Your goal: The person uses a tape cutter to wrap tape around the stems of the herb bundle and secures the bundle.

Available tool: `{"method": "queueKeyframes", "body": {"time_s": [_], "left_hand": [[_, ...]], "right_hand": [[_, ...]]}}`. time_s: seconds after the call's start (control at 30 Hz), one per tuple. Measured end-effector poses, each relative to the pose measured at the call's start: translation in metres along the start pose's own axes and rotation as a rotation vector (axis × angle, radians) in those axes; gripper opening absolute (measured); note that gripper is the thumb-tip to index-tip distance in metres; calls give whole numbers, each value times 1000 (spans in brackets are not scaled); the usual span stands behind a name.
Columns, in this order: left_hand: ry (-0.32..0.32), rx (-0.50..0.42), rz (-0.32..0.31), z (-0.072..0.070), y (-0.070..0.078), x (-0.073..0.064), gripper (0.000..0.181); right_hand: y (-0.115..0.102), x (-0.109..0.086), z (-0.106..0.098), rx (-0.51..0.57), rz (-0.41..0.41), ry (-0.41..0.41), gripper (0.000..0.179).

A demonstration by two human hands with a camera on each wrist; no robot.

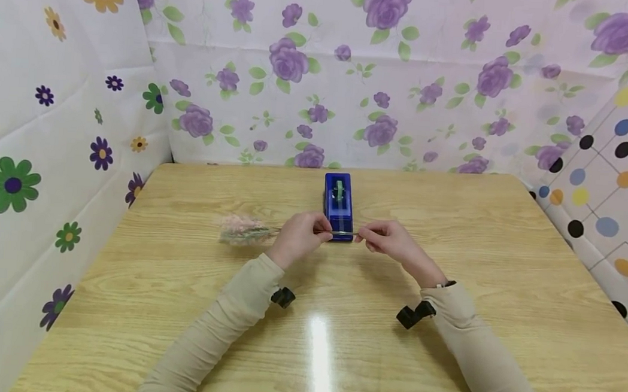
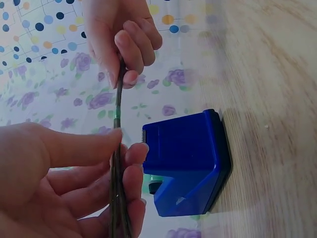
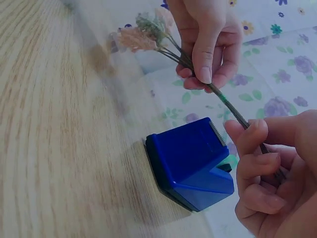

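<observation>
Grainy tbl; thin flwr stems

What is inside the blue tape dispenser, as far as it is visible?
From above, a green roll shows inside the dispenser. The roll's lower part is hidden, and what lies beneath it cannot be seen.

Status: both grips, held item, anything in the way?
Left grip holding brown stems of pink-and-green flower bunch. Right grip holding their bare end. Blue plastic tape dispenser close to stems; no blockage visible.
</observation>
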State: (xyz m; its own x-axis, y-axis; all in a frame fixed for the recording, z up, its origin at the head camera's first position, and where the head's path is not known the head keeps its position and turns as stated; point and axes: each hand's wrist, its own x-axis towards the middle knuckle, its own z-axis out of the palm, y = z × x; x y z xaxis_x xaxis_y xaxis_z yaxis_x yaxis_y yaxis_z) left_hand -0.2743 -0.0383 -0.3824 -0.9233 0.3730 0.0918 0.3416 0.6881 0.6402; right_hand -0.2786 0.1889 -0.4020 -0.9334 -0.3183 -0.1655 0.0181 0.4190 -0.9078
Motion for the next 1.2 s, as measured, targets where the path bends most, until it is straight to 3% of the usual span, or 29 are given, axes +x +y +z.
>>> {"method": "queueKeyframes", "body": {"time_s": [0.2, 0.53, 0.7, 0.93, 1.07, 1.2], "left_hand": [[2, 38, 46, 1, -1, 1, 17], [52, 13, 37, 1, -1, -2, 8], [31, 10, 21, 1, -2, -1, 9], [0, 126, 90, 0, -4, 0, 25], [-42, 129, 57, 0, -6, 0, 25], [-46, 118, 18, -1, -7, 0, 23]], "right_hand": [[-1, -1, 2, -12, -38, 53, 32], [3, 1, 9, -41, -95, 158, 27], [3, 1, 12, -37, -107, 182, 22], [4, 1, 13, -29, -119, 198, 20], [5, 1, 15, -22, -117, 206, 22], [5, 2, 16, -49, -112, 210, 29]]}}
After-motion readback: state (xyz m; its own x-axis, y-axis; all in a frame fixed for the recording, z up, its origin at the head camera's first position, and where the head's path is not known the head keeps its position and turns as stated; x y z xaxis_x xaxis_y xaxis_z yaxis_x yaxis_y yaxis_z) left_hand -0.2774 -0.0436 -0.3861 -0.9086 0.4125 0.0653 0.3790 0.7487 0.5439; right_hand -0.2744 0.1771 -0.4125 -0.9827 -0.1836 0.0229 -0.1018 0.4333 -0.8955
